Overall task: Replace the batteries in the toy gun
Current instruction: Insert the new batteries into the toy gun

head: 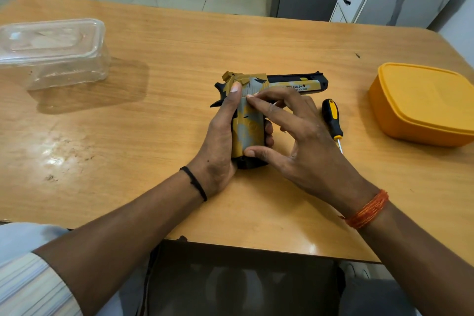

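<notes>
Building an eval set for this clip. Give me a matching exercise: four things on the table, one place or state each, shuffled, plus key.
Things:
1. toy gun
2. screwdriver
3. yellow box
4. clear container

Places or states:
A. far left of the table, nothing touching it
B. lying on the table just right of the right hand, untouched
C. right edge of the table, lid on
D. grip held in the left hand, right fingertips on its side panel

Pairs: 1-D, 2-B, 3-C, 4-A
</notes>
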